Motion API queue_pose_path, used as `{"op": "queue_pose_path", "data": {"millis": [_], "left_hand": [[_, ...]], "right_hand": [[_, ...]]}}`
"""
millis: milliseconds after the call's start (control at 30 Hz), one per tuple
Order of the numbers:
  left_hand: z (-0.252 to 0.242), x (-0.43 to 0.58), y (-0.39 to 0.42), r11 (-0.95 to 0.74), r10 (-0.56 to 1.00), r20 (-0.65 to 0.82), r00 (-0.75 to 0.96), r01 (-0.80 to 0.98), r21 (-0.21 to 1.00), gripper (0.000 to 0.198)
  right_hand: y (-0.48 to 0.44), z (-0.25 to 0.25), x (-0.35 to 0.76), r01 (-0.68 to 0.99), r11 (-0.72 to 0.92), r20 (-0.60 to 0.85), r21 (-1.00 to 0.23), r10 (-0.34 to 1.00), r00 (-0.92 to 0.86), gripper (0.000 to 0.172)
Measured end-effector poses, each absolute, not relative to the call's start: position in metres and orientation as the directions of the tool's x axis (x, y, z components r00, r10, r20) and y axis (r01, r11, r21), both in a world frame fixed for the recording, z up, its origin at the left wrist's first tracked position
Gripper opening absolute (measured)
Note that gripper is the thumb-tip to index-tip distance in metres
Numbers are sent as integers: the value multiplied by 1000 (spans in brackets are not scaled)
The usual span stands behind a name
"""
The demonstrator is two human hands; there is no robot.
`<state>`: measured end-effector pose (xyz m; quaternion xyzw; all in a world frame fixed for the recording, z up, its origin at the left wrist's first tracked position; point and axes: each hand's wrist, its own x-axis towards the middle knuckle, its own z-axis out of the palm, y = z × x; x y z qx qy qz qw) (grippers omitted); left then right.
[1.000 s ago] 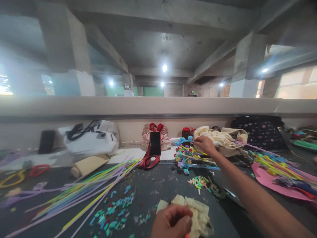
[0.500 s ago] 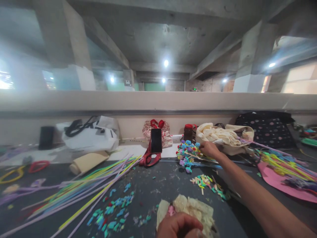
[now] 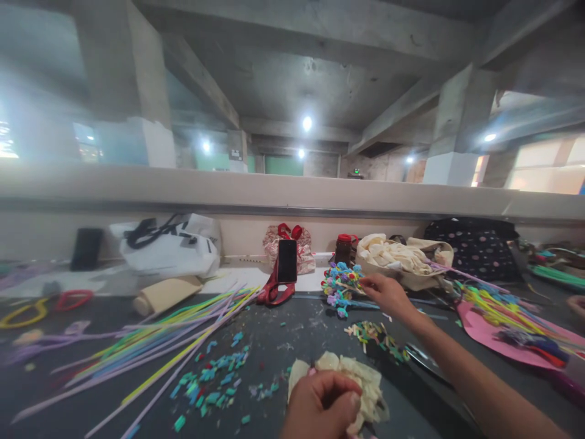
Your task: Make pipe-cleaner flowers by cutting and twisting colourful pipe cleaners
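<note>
My right hand (image 3: 387,292) reaches far forward over the dark table (image 3: 297,341), fingers loosely curled beside a bunch of small multicoloured straw flowers (image 3: 340,283). Whether it holds a stem I cannot tell. My left hand (image 3: 322,405) is closed at the bottom edge, pressed against a crumpled cream sheet (image 3: 361,384), with a bit of pink showing by its fingers. Cut straw bits (image 3: 375,335) lie between the two hands.
Long coloured straws (image 3: 173,341) fan across the left, with teal clippings (image 3: 214,381) near them. A phone on a red stand (image 3: 286,262), a red-lidded jar (image 3: 343,249), a white bag (image 3: 169,247), a cloth-filled bag (image 3: 402,256) and a pink sheet (image 3: 493,332) stand around.
My right hand set down among the straw flowers, then drew back slightly toward me. My left hand stayed closed on the crumpled sheet. The view shifted a little.
</note>
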<state>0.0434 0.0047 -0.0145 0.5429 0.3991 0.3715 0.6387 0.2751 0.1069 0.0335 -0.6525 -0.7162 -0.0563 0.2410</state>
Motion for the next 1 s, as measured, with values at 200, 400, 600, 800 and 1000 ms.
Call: {"op": "queue_pose_path", "data": {"millis": [200, 400, 600, 800, 1000], "left_hand": [[-1, 38, 8, 111, 921, -56, 385, -121, 986, 17], [20, 17, 12, 69, 951, -10, 309, -182, 981, 30], [35, -22, 18, -17, 966, 32, 255, -60, 998, 34], [3, -49, 26, -108, 992, 87, 96, 237, 966, 28], [-11, -48, 23, -242, 970, 220, 100, 451, 859, 26]], "right_hand": [[52, 8, 246, 924, 264, 371, -277, 916, -151, 18], [23, -15, 242, 927, 231, 337, -296, 933, -125, 21], [27, -33, 260, 929, 125, 316, -349, 949, -9, 23], [22, -37, 254, 903, 163, 321, -397, 947, -30, 22], [18, -38, 233, 900, 223, 339, -373, 936, -92, 33]]}}
